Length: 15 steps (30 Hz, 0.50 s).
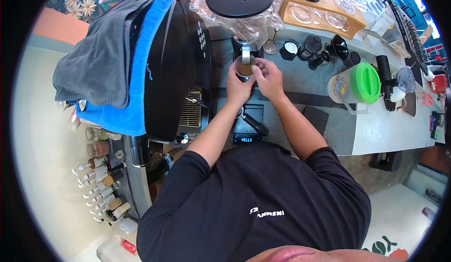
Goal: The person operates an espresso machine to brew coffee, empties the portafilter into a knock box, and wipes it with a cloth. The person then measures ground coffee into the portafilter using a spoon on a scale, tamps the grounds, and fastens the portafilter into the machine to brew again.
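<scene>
Under the metal spout of a coffee grinder (245,54), a round dosing cup (244,69) with brown ground coffee in it is held between my hands. My left hand (239,87) wraps round the cup's left and near side. From the right, my right hand (268,79) closes on the cup, thumb and fingers at its rim. Nearer my body, a portafilter (253,123) with a black handle lies on a black scale (256,111) whose display reads HELLO. My forearms partly cover the counter around it.
At left stands a large espresso machine (174,50) draped with blue (155,41) and grey (103,50) towels. Black jars (311,46) and a green-lidded pitcher (365,82) stand to the right. A wooden stand (324,15) holds glassware behind. Several pump bottles (101,180) line the lower left.
</scene>
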Tool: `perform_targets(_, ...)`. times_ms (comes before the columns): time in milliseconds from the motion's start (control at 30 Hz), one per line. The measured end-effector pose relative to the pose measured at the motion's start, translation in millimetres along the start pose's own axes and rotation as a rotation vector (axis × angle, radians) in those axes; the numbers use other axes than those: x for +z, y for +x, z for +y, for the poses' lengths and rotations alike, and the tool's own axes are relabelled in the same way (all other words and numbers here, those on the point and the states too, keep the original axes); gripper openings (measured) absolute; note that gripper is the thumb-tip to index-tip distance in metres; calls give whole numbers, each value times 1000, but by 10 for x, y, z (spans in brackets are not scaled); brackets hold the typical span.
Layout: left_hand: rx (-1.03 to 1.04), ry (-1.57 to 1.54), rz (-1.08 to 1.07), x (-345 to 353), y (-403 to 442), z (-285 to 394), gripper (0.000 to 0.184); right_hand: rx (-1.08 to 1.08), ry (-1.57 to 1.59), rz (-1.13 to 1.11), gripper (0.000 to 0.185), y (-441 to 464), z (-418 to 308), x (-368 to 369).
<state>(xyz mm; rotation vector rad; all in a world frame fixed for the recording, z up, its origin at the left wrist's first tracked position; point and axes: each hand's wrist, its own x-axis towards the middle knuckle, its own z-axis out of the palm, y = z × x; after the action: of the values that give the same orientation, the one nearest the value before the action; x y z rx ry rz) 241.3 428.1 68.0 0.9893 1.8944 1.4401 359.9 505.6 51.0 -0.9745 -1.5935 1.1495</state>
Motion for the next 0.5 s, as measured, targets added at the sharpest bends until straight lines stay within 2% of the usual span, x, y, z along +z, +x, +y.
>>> perform_targets(67, -46, 76, 9, -26, -47, 229, 82, -69, -343, -29, 28, 76, -273, -101)
perform_targets(100, 36, 89, 60, -1, -57, 210, 80, -99, -297, 17, 21, 107, -248, -77)
perform_targets(200, 0, 143, 6, -24, -72, 176, 76, -276, -268, 7, 21, 168, -273, -139)
perform_targets(300, 73, 177, 49, -37, -50, 155, 76, -225, -210, -130, 18, 202, -448, -217)
perform_targets(400, 27, 136, 43, -84, -59, 207, 76, -13, -165, -249, 20, 248, -424, -225)
perform_targets(500, 17, 160, 37, -106, -48, 169, 77, -174, -313, -320, 24, 304, -417, -249)
